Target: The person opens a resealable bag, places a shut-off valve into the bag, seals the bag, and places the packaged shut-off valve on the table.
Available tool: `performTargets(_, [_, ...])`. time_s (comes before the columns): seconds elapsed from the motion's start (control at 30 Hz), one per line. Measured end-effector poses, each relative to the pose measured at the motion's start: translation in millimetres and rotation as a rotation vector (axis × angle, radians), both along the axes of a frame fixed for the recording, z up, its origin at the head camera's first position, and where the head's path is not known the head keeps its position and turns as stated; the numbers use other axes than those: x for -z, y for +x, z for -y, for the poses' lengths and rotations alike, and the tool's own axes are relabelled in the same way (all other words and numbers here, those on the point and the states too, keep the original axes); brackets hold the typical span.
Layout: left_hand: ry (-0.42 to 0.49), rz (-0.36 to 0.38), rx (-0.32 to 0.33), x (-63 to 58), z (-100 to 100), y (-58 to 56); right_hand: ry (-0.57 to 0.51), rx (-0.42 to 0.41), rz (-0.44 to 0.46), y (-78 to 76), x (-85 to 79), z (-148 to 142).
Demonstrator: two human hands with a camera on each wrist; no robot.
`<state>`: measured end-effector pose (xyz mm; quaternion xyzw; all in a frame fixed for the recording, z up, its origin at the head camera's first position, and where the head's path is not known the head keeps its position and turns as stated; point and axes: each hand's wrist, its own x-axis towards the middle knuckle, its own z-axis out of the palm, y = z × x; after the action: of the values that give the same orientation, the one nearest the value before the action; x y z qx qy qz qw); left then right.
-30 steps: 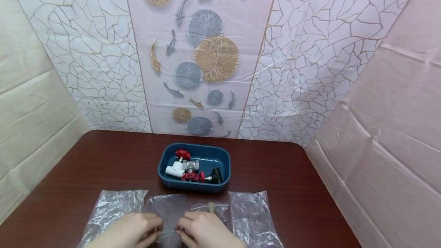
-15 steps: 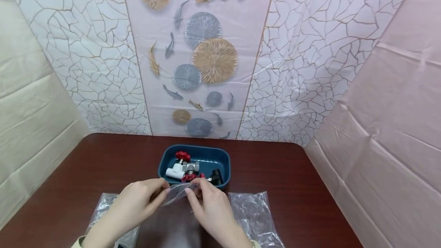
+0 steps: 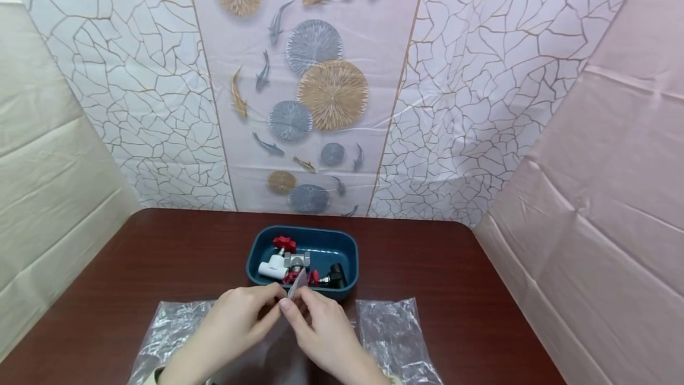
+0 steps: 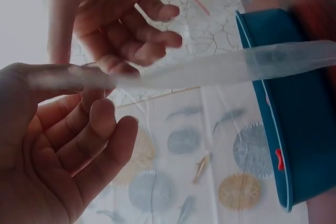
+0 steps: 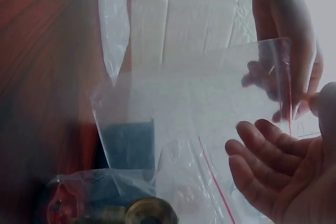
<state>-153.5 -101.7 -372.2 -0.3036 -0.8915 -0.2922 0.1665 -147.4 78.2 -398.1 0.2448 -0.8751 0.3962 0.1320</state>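
Observation:
In the head view a clear zip bag (image 3: pixel 297 283) is held up in front of the blue tray. My left hand (image 3: pixel 230 322) and my right hand (image 3: pixel 327 328) pinch its top edge between thumbs and forefingers, almost touching each other. The right wrist view shows the bag's clear sheet (image 5: pixel 184 87) hanging from the fingers, with a red zip strip along the pinched end. It appears nearly edge-on in the left wrist view. Close by lies a second zip bag (image 5: pixel 181 174) containing a brass fitting (image 5: pixel 150 211) and a red handle (image 5: pixel 62 203).
The blue tray (image 3: pixel 355 254) holds a white valve (image 3: pixel 274 267), a metal valve (image 3: pixel 297 259) with a red handle and a black valve (image 3: pixel 336 276). Flat plastic bags lie at the left (image 3: pixel 168 328) and right (image 3: pixel 392 337) on the dark red table (image 3: pixel 422 260).
Both hands have risen from the tabletop with the zip bag and come closer together. Half a second ago its top edge was stretched between them; now it is turned nearly edge-on.

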Motion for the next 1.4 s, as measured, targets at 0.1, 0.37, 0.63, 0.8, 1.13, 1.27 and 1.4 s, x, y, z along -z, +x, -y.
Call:
performTargets(0.1, [-0.005,0.016,0.009,0.2,-1,1.2,-0.017,-0.006,0.054,0.5,-1.1,1])
performTargets(0.37, [0.019,0.032,-0.005,-4.6,-1,5.6,-0.232,-0.103,0.23,-1.0,-1.7,1])
performTargets(0.63, [0.019,0.053,-0.011,-13.4,0,11.5,-0.504,-0.126,0.422,1.8,-9.7,1])
performTargets(0.8, [0.068,0.068,-0.003,-15.3,1,11.9,-0.555,-0.1,0.482,10.2,-32.2,2])
performTargets(1.13, [0.049,-0.046,-0.153,-23.7,14,12.4,-0.504,0.023,0.383,4.7,-9.4,0])
performTargets(1.27, [0.048,-0.139,-0.203,-28.4,22,14.5,-0.466,0.063,0.344,12.5,-19.9,0])
performTargets(1.4, [0.072,-0.199,-0.235,-33.8,30,19.1,-0.454,0.059,0.28,22.1,-33.2,1])
